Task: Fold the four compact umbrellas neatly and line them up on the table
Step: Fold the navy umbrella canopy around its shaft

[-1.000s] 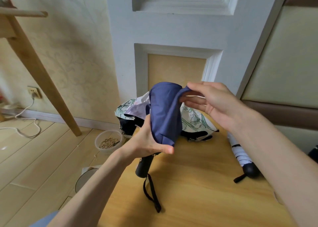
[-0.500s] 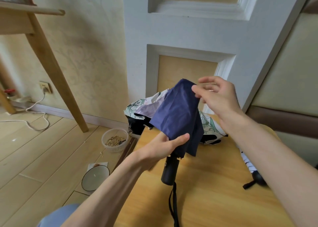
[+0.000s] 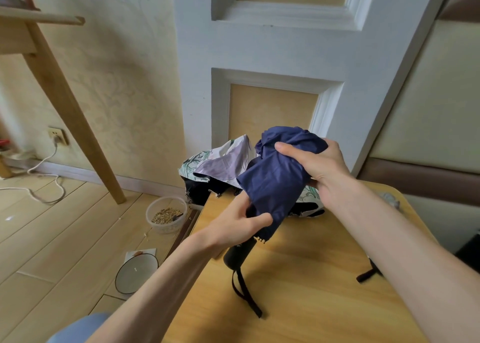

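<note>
While over the table (image 3: 324, 277), navy umbrella (image 3: 275, 184) in left hand (image 3: 233, 229), right hand (image 3: 318, 164)

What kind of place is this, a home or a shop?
Probably a room in a home: patterned wallpaper, a wall socket, a wooden plank floor, and a tub of grain on that floor.

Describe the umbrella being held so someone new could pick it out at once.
Start at the yellow wooden table in front of the white panelled door. Over its far end, the left hand grips a navy umbrella just above its black handle, and the right hand grips the bunched top. It is plain dark blue, while the floral umbrella behind it is white and green.
</note>
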Tool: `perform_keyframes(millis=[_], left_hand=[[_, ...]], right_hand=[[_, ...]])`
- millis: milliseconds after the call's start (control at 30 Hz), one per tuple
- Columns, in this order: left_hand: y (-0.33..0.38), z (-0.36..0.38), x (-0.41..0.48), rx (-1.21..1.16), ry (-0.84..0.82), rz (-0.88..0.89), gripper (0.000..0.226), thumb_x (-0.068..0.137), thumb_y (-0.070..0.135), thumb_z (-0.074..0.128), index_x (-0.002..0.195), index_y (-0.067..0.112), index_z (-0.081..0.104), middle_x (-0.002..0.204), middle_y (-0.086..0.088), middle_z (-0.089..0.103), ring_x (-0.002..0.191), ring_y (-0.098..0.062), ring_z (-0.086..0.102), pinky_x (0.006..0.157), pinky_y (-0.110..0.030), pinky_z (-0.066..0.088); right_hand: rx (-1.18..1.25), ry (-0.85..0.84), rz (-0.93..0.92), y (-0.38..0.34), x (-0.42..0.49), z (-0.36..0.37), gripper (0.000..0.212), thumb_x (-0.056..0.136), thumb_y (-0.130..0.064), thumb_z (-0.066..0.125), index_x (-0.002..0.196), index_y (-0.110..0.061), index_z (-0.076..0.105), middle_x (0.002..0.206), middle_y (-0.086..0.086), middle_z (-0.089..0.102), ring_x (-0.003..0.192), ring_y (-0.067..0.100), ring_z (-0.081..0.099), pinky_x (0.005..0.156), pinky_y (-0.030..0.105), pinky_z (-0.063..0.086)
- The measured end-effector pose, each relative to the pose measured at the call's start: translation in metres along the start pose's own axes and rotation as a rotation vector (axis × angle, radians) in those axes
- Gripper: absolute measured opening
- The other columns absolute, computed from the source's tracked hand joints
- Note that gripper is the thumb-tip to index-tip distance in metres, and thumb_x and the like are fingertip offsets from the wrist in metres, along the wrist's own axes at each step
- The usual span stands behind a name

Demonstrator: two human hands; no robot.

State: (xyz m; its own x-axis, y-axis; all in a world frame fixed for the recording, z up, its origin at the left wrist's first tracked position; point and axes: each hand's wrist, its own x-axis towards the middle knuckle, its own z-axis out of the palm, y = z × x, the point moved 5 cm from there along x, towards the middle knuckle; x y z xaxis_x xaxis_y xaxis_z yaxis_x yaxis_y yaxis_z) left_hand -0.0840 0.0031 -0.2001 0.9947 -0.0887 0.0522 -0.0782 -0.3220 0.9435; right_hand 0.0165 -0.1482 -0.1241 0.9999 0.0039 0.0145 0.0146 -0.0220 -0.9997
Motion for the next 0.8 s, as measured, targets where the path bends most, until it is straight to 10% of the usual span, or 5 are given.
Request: perform_keyframes(millis=[200, 300, 400, 467, 800], left_hand=[[-0.005, -0.013, 0.005, -0.047, 0.056, -0.016, 0.089, 0.09, 0.035, 0.083, 0.158, 0.037, 0.026, 0.129, 0.016, 0.057, 0.108, -0.003, 0.066, 0.093, -0.024, 0.059], [-0.009, -0.034, 0.005, 0.003, 0.33, -0.105, 0.138, 0.055, 0.077, 0.09, 0.16, 0.05, 0.005, 0.156, -0.004, 0.032, 0.136, -0.024, 0.052, 0.112, -0.046, 0.05], [0.022, -0.038, -0.018, 0.359, 0.747, 0.393, 0.101, 0.075, 0.059, 0.082, 0.157, 0.021, 0.038, 0.15, -0.004, 0.035, 0.141, -0.019, 0.043, 0.117, -0.041, 0.043], [0.042, -0.007, -0.03, 0.603, 0.72, 0.656, 0.073, 0.087, 0.045, 0.078, 0.149, 0.014, 0.054, 0.143, -0.008, 0.05, 0.133, -0.021, 0.052, 0.107, -0.043, 0.048], [0.0, 0.012, -0.001, 0.801, 0.634, 0.231, 0.111, 0.076, 0.033, 0.085, 0.161, 0.039, 0.014, 0.132, -0.003, 0.066, 0.086, -0.033, 0.072, 0.058, -0.035, 0.052]], right_hand=[[0.132, 0.034, 0.001, 0.003, -0.005, -0.009, 0.054, 0.065, -0.012, 0.1, 0.106, -0.023, 0.067, 0.105, -0.001, 0.076, 0.088, 0.015, 0.076, 0.068, 0.03, 0.062], [0.121, 0.117, -0.012, 0.009, -0.005, -0.013, 0.067, 0.064, -0.015, 0.1, 0.12, -0.019, 0.065, 0.111, 0.001, 0.074, 0.094, 0.019, 0.075, 0.077, 0.032, 0.063], [0.123, 0.172, -0.012, 0.014, -0.006, -0.017, 0.072, 0.065, -0.015, 0.101, 0.124, -0.022, 0.059, 0.114, -0.002, 0.069, 0.096, 0.017, 0.071, 0.076, 0.03, 0.061], [0.144, 0.194, -0.003, 0.016, -0.009, -0.016, 0.073, 0.066, -0.015, 0.1, 0.124, -0.022, 0.058, 0.114, -0.001, 0.069, 0.093, 0.017, 0.071, 0.077, 0.031, 0.062], [0.153, 0.112, 0.072, 0.018, -0.02, -0.002, 0.054, 0.068, -0.02, 0.099, 0.112, -0.019, 0.069, 0.103, 0.0, 0.076, 0.095, 0.021, 0.074, 0.084, 0.04, 0.064]])
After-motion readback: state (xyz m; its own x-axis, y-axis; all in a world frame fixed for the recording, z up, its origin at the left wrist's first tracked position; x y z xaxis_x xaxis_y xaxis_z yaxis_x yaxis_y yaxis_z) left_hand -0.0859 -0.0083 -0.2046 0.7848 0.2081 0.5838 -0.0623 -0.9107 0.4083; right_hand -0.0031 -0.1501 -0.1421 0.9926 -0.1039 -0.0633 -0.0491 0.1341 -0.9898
